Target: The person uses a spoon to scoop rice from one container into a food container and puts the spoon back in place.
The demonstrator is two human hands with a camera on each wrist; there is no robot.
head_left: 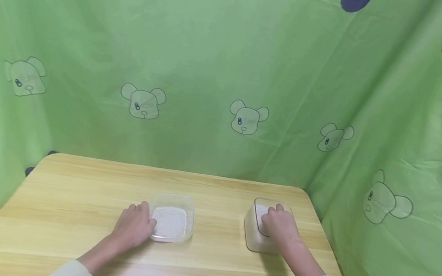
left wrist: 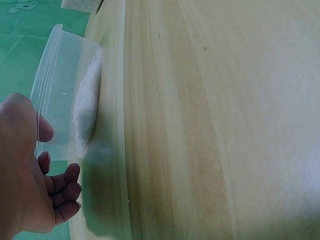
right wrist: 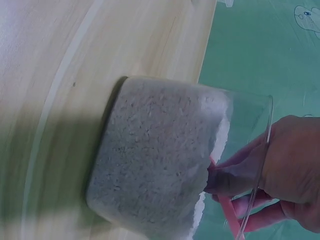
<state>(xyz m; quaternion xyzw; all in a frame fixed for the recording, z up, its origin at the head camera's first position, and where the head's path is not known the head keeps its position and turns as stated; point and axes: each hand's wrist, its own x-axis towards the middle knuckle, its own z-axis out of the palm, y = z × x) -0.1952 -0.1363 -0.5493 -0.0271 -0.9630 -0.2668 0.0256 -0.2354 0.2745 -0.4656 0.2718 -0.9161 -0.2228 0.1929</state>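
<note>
Scooping step, I reckon: right fingers (right wrist: 230,180) closed round a pink tool (right wrist: 229,212) in the grain box (head_left: 251,231), left fingers (left wrist: 46,131) pinching the tub (left wrist: 65,70). Next wants a steady lift.

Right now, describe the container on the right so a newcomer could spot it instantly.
On the wooden table, near its right edge, stands a clear container with the right hand reaching in. Unlike the tub at the left hand, it is filled high with pale grains.

Faint lettering (head_left: 147,105) on bear prints (head_left: 244,124), none readable
</note>
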